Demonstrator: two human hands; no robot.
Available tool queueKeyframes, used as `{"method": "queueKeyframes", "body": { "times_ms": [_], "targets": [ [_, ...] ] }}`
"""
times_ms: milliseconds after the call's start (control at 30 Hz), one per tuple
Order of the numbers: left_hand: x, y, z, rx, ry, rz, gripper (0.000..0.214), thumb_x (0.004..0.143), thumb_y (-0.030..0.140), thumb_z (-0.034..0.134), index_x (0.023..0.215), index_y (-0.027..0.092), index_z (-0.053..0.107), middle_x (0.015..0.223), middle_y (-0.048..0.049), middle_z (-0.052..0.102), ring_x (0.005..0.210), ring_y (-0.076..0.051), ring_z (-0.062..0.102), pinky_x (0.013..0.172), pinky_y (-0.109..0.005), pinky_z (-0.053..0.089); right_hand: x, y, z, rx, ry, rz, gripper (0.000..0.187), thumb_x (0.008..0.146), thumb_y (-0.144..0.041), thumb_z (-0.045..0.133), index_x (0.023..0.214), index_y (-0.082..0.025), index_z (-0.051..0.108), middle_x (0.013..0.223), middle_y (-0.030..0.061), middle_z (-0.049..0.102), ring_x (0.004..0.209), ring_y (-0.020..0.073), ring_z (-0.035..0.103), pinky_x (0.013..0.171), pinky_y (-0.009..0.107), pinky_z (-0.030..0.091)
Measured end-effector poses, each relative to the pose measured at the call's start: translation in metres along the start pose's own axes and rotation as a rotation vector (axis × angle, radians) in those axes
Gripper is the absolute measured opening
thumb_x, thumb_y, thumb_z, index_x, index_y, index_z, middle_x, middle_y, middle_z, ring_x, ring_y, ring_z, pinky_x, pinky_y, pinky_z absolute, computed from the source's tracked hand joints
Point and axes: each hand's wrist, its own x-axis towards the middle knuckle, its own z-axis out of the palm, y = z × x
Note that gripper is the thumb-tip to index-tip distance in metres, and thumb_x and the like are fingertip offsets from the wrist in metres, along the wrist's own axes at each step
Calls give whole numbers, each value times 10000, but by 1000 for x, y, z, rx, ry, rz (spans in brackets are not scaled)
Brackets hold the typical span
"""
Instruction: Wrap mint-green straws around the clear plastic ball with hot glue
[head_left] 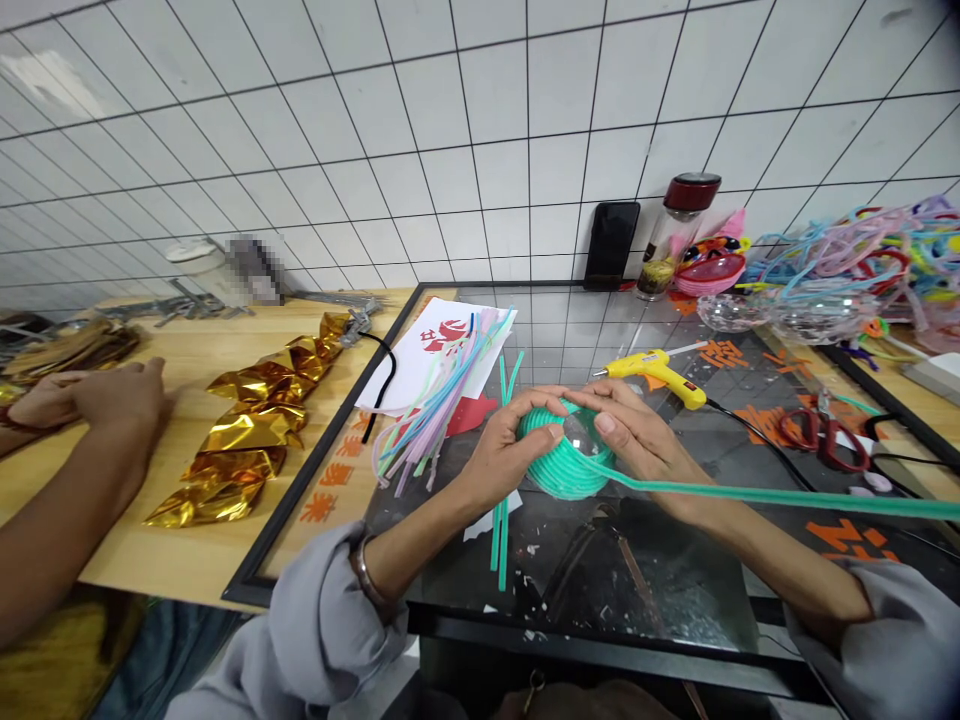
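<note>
My left hand [504, 448] and my right hand [637, 432] are both closed around a clear ball [564, 462] wrapped in coils of green tube. My left thumb presses on the coils at the top. The loose end of the green tube [787, 496] runs off to the right under my right wrist. The hands are over a dark glass-topped table [675, 580]. A bundle of pastel tubes [442, 395] lies just left of my left hand, partly on a white sheet with a red design [427, 355].
A yellow glue gun [660, 372] lies behind my right hand, its black cord trailing right. Red scissors [821, 432], a heap of coloured tubes [862, 250], a black phone [611, 245] and a jar [675, 235] are at the back right. Another person's hands [90, 400] rest left beside gold foil [247, 430].
</note>
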Motion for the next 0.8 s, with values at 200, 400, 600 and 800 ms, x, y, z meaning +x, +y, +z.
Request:
{"method": "queueKeyframes", "body": {
  "times_ms": [200,400,600,800],
  "targets": [
    [0,0,0,-23,6,1,86,824,234,639,905,207,656,1290,-60,663,1217,-247,598,1046,-390,433,1,1,0,-2,-17,13,433,1046,-425,380,1436,-341,548,1240,68,548,1207,244,528,1076,479,427],
    [0,-4,-3,27,-1,37,101,858,265,644,939,207,661,1282,-78,652,1258,-253,576,1090,-413,410,0,2,0,-2,-15,27,455,1044,-447,369,1432,-304,559,1220,80,543,1196,249,524,1074,481,428],
    [-1,-7,-9,124,-83,120,376,911,573,586,1059,231,640,1331,-95,597,1307,-281,538,1151,-469,374,1,6,-1,0,-9,19,455,1037,-471,378,1431,-334,561,1240,75,550,1202,255,522,1071,496,438],
    [0,-19,-13,278,-167,271,791,602,709,812,1174,239,534,1409,-146,495,1362,-353,476,1158,-564,354,-1,8,0,9,4,29,465,1032,-487,383,1418,-316,578,1219,80,552,1177,251,533,1058,484,452]
  ]
}}
